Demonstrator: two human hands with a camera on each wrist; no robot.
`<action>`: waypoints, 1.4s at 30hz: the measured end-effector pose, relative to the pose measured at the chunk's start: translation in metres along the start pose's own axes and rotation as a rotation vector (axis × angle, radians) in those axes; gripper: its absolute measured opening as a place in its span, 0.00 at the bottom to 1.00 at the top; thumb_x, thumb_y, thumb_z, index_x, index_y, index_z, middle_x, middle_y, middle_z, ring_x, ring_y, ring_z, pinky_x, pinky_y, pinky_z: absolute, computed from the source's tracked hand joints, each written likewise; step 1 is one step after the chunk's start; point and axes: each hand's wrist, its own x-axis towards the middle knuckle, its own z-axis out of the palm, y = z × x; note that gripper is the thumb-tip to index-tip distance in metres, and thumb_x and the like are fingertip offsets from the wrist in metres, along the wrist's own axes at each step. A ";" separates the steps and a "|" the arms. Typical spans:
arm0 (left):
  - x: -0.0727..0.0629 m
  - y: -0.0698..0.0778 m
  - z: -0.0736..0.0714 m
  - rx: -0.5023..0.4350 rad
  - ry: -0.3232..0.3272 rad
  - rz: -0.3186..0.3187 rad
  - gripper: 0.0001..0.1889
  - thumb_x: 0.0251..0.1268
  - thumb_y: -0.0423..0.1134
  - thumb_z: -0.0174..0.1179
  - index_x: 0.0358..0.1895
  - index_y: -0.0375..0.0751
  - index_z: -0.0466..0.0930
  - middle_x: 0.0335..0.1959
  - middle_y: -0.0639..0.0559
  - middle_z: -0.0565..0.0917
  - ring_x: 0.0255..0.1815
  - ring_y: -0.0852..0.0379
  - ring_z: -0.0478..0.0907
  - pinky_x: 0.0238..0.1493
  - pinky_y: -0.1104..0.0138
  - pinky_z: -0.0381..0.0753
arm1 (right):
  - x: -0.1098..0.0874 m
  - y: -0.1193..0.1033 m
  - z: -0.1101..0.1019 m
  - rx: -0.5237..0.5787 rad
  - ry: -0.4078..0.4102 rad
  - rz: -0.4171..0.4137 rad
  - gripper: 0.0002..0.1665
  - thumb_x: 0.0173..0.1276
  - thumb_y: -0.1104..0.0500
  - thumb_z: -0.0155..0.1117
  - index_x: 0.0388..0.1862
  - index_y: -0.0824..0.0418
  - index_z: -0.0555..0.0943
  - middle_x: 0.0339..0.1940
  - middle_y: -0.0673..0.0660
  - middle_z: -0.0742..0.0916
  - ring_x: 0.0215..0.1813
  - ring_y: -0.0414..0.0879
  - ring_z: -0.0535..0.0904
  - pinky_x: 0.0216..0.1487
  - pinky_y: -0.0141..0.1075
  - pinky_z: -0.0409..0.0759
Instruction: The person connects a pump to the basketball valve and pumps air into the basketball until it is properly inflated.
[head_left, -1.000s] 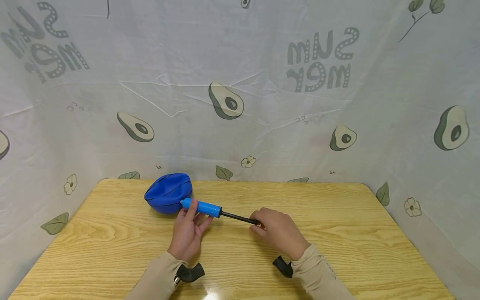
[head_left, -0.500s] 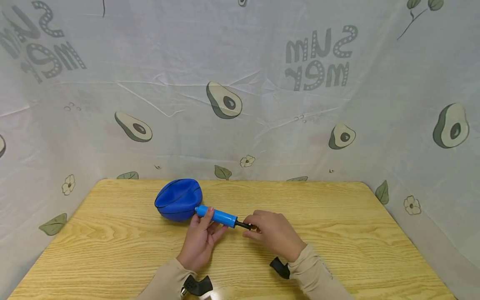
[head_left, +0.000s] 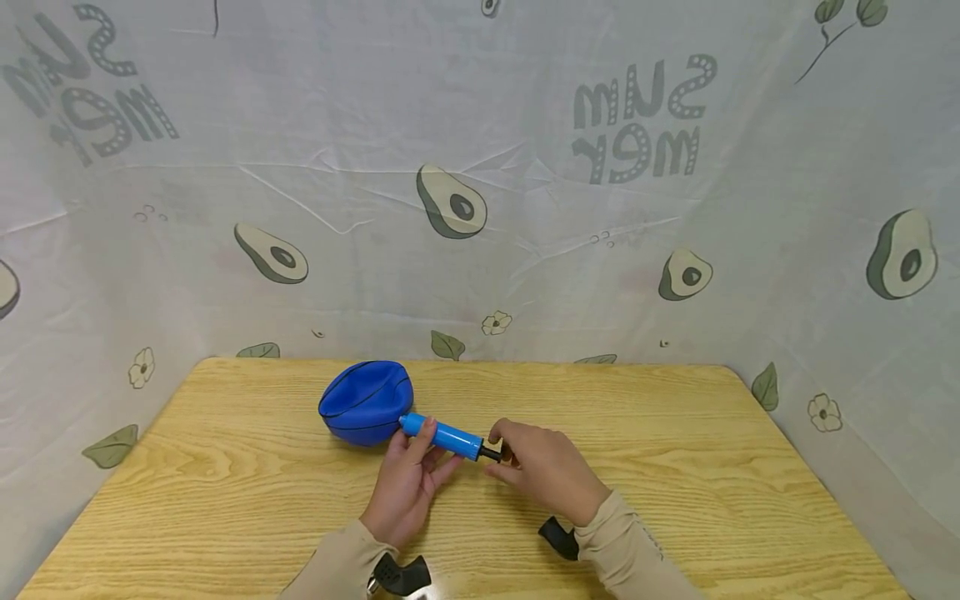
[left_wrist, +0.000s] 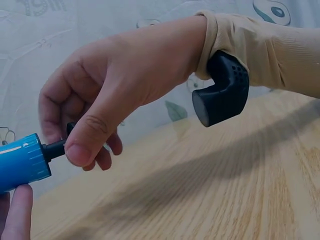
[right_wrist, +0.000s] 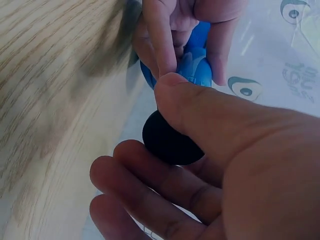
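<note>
A dented blue ball (head_left: 366,402) with black seam lines, sagging like an underinflated basketball, sits left of centre. Against its right side points the nozzle end of a blue hand pump (head_left: 453,439). My left hand (head_left: 407,490) grips the barrel from below, thumb on the near side. With thumb and fingers my right hand (head_left: 551,469) holds the pump's black handle (right_wrist: 169,142), whose round end shows in the right wrist view. Only a short length of black rod (left_wrist: 54,149) shows between barrel and fingers in the left wrist view. The nozzle's tip is hidden at the ball.
A wood-grain table (head_left: 675,442) lies under both hands. Behind it and at both sides hangs a pale cloth (head_left: 540,250) printed with avocados and leaves. Black curved wrist mounts (head_left: 402,575) stick out near both sleeves.
The pump rod has slid into the barrel until only a short piece shows. My left hand, the barrel and the ball have moved right and slightly nearer; my right hand moved slightly left.
</note>
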 end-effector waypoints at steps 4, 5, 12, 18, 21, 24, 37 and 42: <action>0.002 0.000 -0.002 0.002 0.008 0.008 0.23 0.82 0.47 0.54 0.66 0.41 0.56 0.51 0.48 0.74 0.51 0.58 0.81 0.57 0.58 0.86 | 0.000 0.001 0.000 0.038 -0.020 0.006 0.13 0.69 0.52 0.76 0.39 0.52 0.79 0.30 0.44 0.83 0.28 0.31 0.74 0.27 0.28 0.75; 0.002 0.000 -0.002 0.005 0.010 0.012 0.24 0.82 0.48 0.54 0.66 0.41 0.56 0.52 0.48 0.74 0.51 0.57 0.81 0.57 0.58 0.86 | -0.001 0.001 0.000 0.042 -0.023 0.000 0.12 0.69 0.52 0.75 0.38 0.52 0.78 0.30 0.43 0.83 0.28 0.31 0.74 0.27 0.27 0.75; 0.005 0.000 -0.004 0.032 0.016 0.028 0.30 0.82 0.52 0.53 0.73 0.38 0.54 0.54 0.49 0.72 0.55 0.57 0.80 0.58 0.57 0.86 | -0.001 0.003 0.000 0.033 -0.027 -0.030 0.13 0.69 0.53 0.75 0.36 0.51 0.77 0.28 0.42 0.81 0.27 0.31 0.72 0.26 0.27 0.74; 0.008 0.007 -0.006 0.041 0.052 0.056 0.27 0.82 0.53 0.53 0.70 0.41 0.58 0.50 0.52 0.74 0.53 0.58 0.80 0.56 0.58 0.87 | -0.004 0.004 -0.002 0.017 -0.018 -0.004 0.12 0.69 0.53 0.75 0.35 0.52 0.78 0.27 0.41 0.80 0.26 0.31 0.72 0.26 0.28 0.73; 0.010 0.012 -0.009 0.025 0.061 0.071 0.22 0.82 0.53 0.52 0.66 0.43 0.62 0.47 0.53 0.75 0.51 0.58 0.80 0.55 0.58 0.88 | -0.005 0.006 -0.002 0.009 -0.015 0.008 0.12 0.69 0.54 0.75 0.35 0.51 0.77 0.27 0.41 0.80 0.26 0.32 0.72 0.25 0.29 0.73; 0.012 0.016 -0.013 0.008 0.063 0.084 0.18 0.82 0.52 0.51 0.61 0.45 0.64 0.45 0.54 0.76 0.50 0.59 0.80 0.55 0.59 0.88 | -0.006 0.007 -0.003 -0.012 -0.005 0.014 0.13 0.69 0.56 0.74 0.33 0.51 0.76 0.26 0.41 0.78 0.24 0.33 0.69 0.23 0.29 0.70; 0.019 0.031 -0.026 0.010 0.095 0.132 0.20 0.82 0.54 0.49 0.65 0.47 0.61 0.48 0.53 0.74 0.52 0.60 0.79 0.58 0.60 0.86 | -0.008 0.009 -0.007 -0.095 0.020 0.076 0.15 0.68 0.61 0.74 0.32 0.53 0.74 0.24 0.44 0.75 0.21 0.37 0.66 0.19 0.31 0.64; 0.019 0.031 -0.026 0.007 0.100 0.133 0.19 0.82 0.54 0.49 0.63 0.46 0.62 0.47 0.54 0.75 0.51 0.61 0.80 0.58 0.61 0.86 | -0.008 0.009 -0.007 -0.084 0.019 0.081 0.13 0.68 0.60 0.75 0.33 0.53 0.75 0.25 0.44 0.78 0.22 0.36 0.68 0.20 0.32 0.67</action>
